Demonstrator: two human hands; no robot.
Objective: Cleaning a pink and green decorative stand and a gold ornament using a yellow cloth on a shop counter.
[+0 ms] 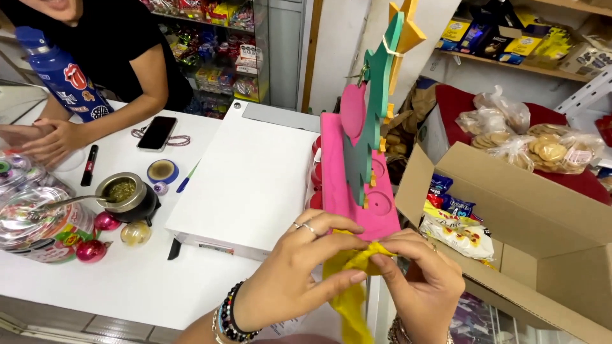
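Observation:
My left hand point(299, 267) and my right hand point(424, 283) both pinch a crumpled yellow plastic bag point(352, 286) low in the middle of the view. The bag's tail hangs down between my wrists. Rings sit on my left fingers and beaded bracelets on that wrist. Just behind my hands stands a pink foam display stand point(347, 172) with round holes, a teal foam shape and a pink heart pinned upright on it.
A white box point(248, 185) lies on the white counter point(127, 280). An open cardboard box point(523, 216) of snack packets sits at right. Across the counter a person in black point(108, 44) rests their hands beside a phone point(157, 132), a blue bottle, a metal cup with a straw and shiny baubles.

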